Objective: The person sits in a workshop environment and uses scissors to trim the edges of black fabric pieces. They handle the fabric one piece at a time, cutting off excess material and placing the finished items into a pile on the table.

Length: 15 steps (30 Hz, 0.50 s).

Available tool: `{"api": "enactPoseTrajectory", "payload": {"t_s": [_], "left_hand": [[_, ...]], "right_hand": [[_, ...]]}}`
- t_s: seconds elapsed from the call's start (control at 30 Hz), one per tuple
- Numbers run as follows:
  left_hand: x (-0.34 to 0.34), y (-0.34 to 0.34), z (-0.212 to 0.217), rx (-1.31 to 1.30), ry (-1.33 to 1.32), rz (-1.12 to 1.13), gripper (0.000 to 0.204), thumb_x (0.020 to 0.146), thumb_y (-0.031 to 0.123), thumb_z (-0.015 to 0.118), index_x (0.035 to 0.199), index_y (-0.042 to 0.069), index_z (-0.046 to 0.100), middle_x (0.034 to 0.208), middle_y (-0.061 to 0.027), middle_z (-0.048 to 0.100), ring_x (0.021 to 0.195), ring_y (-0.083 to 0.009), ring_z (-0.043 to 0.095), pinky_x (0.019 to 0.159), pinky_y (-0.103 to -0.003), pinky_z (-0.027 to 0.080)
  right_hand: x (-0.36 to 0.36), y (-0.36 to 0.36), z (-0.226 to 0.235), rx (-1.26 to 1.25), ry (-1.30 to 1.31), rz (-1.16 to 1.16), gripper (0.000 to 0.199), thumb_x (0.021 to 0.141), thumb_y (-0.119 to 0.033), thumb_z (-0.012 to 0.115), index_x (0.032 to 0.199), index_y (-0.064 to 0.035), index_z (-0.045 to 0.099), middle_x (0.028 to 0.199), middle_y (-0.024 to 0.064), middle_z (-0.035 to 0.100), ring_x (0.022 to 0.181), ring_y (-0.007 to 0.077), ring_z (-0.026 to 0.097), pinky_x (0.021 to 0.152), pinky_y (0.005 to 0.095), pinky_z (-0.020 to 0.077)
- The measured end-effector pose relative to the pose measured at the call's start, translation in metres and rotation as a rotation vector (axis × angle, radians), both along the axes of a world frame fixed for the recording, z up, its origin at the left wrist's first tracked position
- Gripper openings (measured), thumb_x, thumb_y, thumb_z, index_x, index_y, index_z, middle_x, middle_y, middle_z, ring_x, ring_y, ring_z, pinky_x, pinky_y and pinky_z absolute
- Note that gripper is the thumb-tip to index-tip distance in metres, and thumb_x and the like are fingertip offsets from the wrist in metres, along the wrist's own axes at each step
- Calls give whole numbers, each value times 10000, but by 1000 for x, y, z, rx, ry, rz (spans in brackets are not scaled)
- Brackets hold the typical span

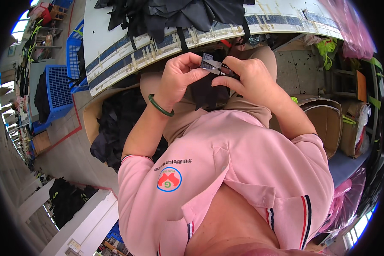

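My left hand is narrowed to a pinch, thumb and forefinger closed on a small dark piece with pale markings. My right hand is curled around a pair of snips, its dark handles in my palm side and fingers. The small piece lies straight off my left fingertips, in the gap between my two hands, just beyond the near edge of the worktop, on my side of it. The snips lie crosswise, their long axis running roughly along that edge, with the pale blades pointing left at the piece and close by my left thumb. Blades and piece overlap from where I look; I cannot tell whether they touch. My left hand is the nearer one to the piece.

Below my hands, dark cloth hangs between my knees; whether it joins the piece is hidden. Black fabric is heaped on the worktop, with straps drooping over its near edge. Pink plastic covers its right end. Beyond its left edge stand blue crates. My left thumb, so near the blades, seems the tightest obstacle.
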<state>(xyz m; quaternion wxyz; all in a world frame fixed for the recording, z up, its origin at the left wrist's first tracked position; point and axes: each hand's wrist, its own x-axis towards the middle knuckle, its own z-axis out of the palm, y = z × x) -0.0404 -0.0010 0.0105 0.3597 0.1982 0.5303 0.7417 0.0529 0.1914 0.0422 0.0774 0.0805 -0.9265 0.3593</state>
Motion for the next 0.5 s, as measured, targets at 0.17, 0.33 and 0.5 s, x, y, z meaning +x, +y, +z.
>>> {"api": "enactPoseTrajectory", "payload": {"t_s": [0.17, 0.33, 0.5], "left_hand": [[0, -1, -1, 2, 0, 5, 145, 820, -14, 655, 963, -2, 631, 915, -43, 662, 823, -80, 603, 771, -225, 487], [0, 1, 0, 21, -26, -13, 147, 822, -16, 653, 966, -1, 628, 919, -47, 663, 825, -83, 608, 771, -229, 494], [3, 4, 1, 22, -24, -7, 150, 827, -29, 640, 974, -7, 623, 920, -51, 661, 829, -86, 612, 767, -230, 505]], "right_hand": [[0, 6, 4, -83, -186, 7, 442, 772, -424, 712, 738, -16, 544, 597, 142, 582, 537, 337, 570, 506, 394, 428], [0, 3, 5, -89, -138, 8, 436, 772, -421, 712, 749, -17, 549, 613, 133, 599, 570, 333, 588, 518, 392, 440], [-2, -1, 8, -20, -82, 3, 437, 782, -443, 691, 751, -31, 547, 627, 107, 622, 591, 320, 611, 529, 390, 464]]}}
